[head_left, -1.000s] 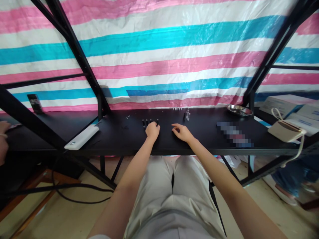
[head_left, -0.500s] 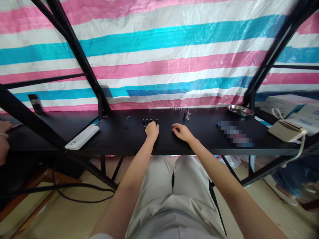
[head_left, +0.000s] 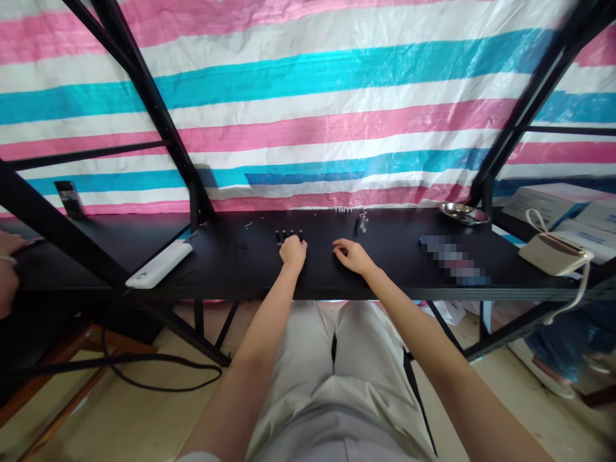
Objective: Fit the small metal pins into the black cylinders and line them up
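Note:
Several small black cylinders with pale tops stand in a short row on the black table. My left hand is closed at the row's right end, around a black cylinder whose upper part shows beside the fingers. The back of the hand hides the lower parts of some cylinders. To the right, my right hand rests on the table with loosely curved fingers, a gap between thumb and forefinger, and nothing in it. Beyond it are a small dark piece and some small clear pieces.
Tiny white pieces lie in a row along the back edge. A metal dish, a pixelated object and a cream pouch are to the right. A white power bank-like box lies left. Another person's hand shows far left.
My left hand has shifted very slightly left, and the cylinder at its fingers sits a little closer to the others. My right hand has stayed in place.

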`<move>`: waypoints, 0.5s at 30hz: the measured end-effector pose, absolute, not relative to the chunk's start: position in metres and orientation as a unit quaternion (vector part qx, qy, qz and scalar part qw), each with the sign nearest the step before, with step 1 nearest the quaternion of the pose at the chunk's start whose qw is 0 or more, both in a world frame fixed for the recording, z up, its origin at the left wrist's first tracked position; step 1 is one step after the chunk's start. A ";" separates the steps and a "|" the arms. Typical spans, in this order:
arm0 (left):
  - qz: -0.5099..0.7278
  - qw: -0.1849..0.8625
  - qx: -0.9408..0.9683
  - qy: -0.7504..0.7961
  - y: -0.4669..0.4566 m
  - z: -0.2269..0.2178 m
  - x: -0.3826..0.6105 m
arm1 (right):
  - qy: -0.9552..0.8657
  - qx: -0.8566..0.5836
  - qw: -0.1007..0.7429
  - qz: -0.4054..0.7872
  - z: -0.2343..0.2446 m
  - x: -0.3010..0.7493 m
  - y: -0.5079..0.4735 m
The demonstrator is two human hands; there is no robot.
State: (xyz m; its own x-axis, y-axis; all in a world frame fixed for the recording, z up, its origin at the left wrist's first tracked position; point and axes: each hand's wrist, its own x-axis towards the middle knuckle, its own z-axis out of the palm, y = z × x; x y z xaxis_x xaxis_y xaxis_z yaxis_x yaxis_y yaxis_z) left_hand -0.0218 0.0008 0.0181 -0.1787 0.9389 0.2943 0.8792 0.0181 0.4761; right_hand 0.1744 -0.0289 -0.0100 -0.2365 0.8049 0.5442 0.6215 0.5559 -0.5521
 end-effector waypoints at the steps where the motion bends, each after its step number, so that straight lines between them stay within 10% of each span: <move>1: 0.290 0.052 0.638 0.711 0.001 0.018 -0.022 | -0.778 -0.459 0.415 0.108 -0.010 0.174 -0.029; 15: 0.290 0.035 0.662 0.690 -0.011 0.017 -0.020 | -0.554 -0.558 0.616 0.041 -0.005 0.192 -0.017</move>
